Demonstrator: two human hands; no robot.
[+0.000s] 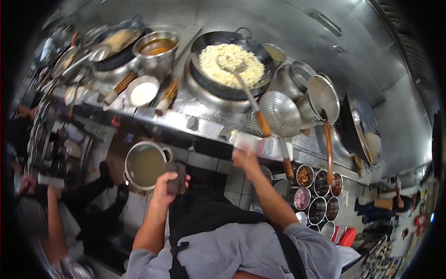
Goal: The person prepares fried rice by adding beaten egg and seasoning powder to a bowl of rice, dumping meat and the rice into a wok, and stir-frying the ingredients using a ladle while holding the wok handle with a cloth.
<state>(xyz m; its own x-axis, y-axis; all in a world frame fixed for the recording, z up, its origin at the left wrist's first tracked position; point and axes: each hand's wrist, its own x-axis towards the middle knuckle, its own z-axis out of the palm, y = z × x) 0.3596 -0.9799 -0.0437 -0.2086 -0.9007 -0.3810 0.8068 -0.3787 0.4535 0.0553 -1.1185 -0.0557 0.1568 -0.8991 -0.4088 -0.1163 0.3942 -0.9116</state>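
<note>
My left hand point(164, 189) is closed around a dark grey block-like pad point(175, 178), held in front of my apron. Just beyond it, a metal pot of cloudy liquid point(145, 166) sits low, below the counter. My right hand point(246, 160) is at the counter's front edge, blurred by motion. A whitish folded thing point(245, 140) is at its fingertips; whether the hand grips it cannot be made out. Behind that hand, a ladle with a wooden handle point(262, 123) rests in a black wok point(200, 45) of pale yellow-white food point(227, 63).
A perforated strainer point(278, 114) and a mesh skimmer point(324, 100) hang over the counter's front. Several seasoning tins point(317, 206) stand at right. A stockpot point(160, 58), a white bowl point(142, 92) and bamboo brushes point(167, 96) line the left. Another person point(51, 223) is at far left.
</note>
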